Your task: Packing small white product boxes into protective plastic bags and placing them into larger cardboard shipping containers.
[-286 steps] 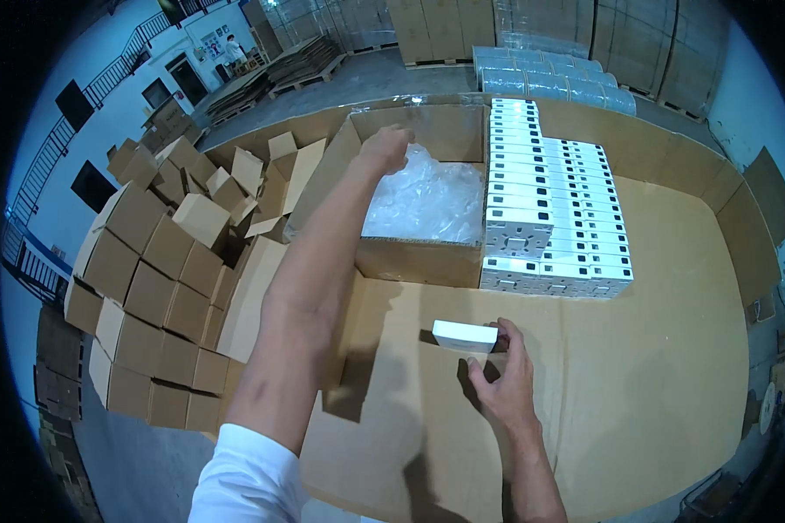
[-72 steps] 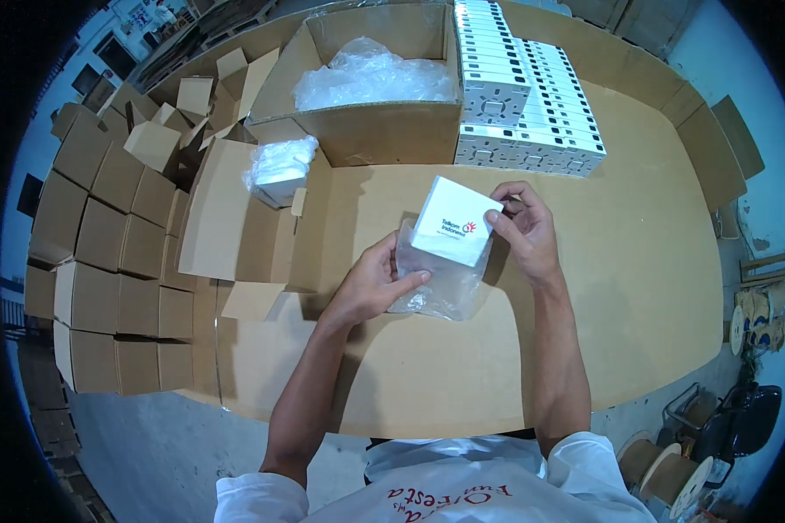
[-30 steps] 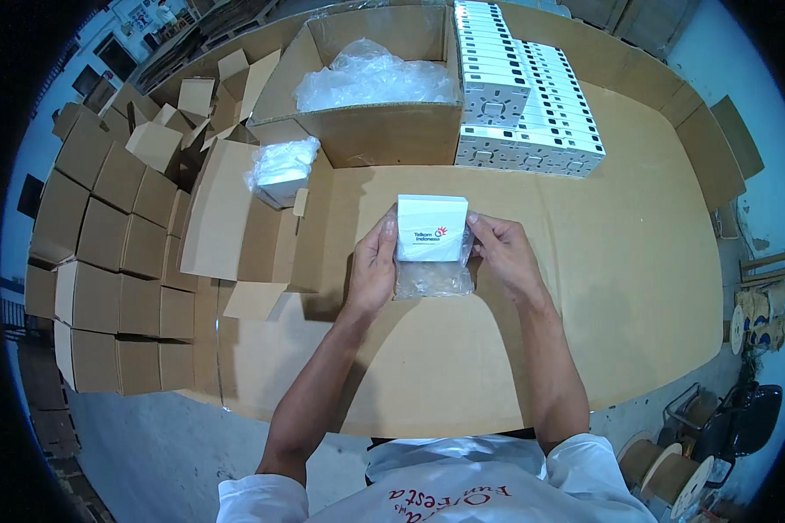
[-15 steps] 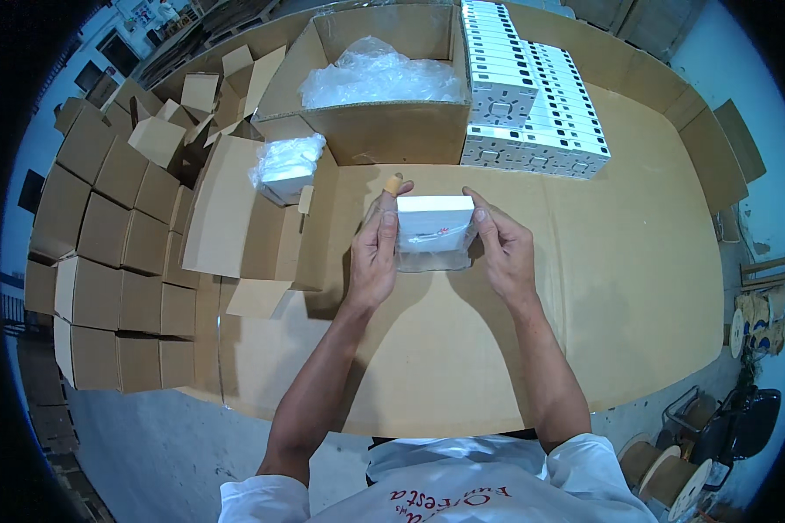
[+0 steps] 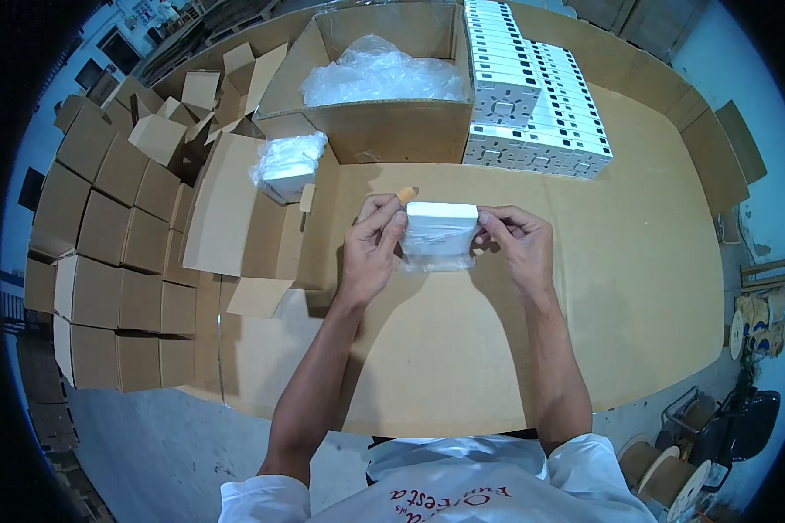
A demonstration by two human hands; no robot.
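A small white box point(image 5: 442, 227) in a clear plastic bag is held flat above the cardboard-covered table point(image 5: 637, 261). My left hand point(image 5: 371, 248) grips its left end, and one finger there wears an orange cover. My right hand point(image 5: 515, 244) grips its right end. Loose plastic hangs below the box.
A big open carton point(image 5: 366, 131) with clear plastic bags stands behind. Rows of stacked white boxes point(image 5: 532, 96) lie at the back right. A bagged white box point(image 5: 288, 166) rests in an open carton at the left. Several small brown cartons point(image 5: 113, 227) are piled at the left edge.
The white box went from being tilted with its face up beside the bag to lying flat inside the plastic. Both hands have closed on its ends.
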